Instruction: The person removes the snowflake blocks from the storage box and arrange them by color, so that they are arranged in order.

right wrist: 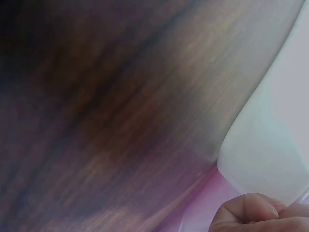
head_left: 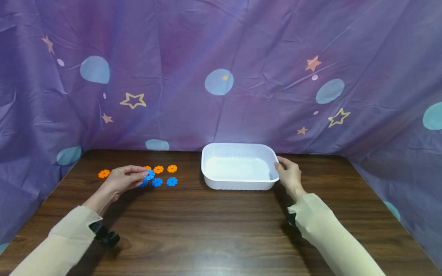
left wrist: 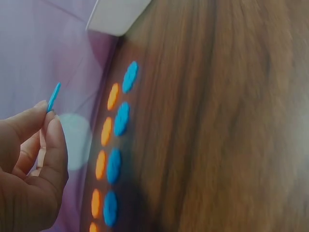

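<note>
My left hand (head_left: 126,180) pinches a blue snowflake disc (head_left: 149,175) between thumb and fingertips, held above the table; the left wrist view shows this disc edge-on. Beneath and beyond it lie two rows of notched discs: orange snowflake discs (left wrist: 105,131) nearer the curtain and blue snowflake discs (left wrist: 114,166) on the near side. In the head view, the left hand hides part of both rows. A white plastic basin (head_left: 238,184) stands at the back centre, with only its pale inner floor showing. My right hand (head_left: 290,176) holds the basin's right rim, thumb on the near side.
The dark wood table (head_left: 214,230) reaches back to a purple curtain (head_left: 183,107) printed with stars and circles. A black wrist device (head_left: 105,234) hangs under the left sleeve. The basin stands to the right of the discs, close to the curtain.
</note>
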Demonstrator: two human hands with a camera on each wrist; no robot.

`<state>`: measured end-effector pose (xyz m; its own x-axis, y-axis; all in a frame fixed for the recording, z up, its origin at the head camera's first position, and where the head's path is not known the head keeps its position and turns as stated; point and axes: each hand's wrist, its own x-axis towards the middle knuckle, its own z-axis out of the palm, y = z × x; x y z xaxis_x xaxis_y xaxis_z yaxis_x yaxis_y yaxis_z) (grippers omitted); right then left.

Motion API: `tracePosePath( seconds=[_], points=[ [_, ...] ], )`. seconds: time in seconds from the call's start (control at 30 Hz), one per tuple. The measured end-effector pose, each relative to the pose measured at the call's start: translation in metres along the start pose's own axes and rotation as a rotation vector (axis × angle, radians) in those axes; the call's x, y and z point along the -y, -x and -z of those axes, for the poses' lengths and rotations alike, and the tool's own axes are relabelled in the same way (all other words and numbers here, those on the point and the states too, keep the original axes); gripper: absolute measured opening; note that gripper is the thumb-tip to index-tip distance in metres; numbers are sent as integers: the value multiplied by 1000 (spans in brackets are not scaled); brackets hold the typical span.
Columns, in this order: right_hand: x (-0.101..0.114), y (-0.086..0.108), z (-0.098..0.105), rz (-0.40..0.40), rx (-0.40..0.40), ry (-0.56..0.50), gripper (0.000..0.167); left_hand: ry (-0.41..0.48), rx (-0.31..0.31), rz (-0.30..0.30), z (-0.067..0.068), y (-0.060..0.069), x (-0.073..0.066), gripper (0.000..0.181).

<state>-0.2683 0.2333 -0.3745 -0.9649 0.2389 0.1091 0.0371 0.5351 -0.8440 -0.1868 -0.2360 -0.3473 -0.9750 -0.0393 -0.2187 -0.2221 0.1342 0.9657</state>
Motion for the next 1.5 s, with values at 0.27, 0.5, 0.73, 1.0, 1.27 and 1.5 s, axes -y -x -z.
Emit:
tracePosePath(
  seconds=[0.27,0.5,0.73,1.0,1.27,1.5],
  points=[
    [0,0,1,-2,2,-8,35,9,-40,16,31,7,12,10],
    [-1,0,-1,-6,5,-2,35,16,-97,27,53,11,25,15],
    [0,0,0,-22,9,-2,36,41,-136,32,74,14,35,22],
    [1,1,0,-25,11,-1,36,54,-187,68,95,17,44,28],
    [1,1,0,-17,5,0,35,36,-245,100,106,19,51,28],
    [0,0,1,-21,9,-1,36,-16,-285,95,108,19,53,23]
  ],
)
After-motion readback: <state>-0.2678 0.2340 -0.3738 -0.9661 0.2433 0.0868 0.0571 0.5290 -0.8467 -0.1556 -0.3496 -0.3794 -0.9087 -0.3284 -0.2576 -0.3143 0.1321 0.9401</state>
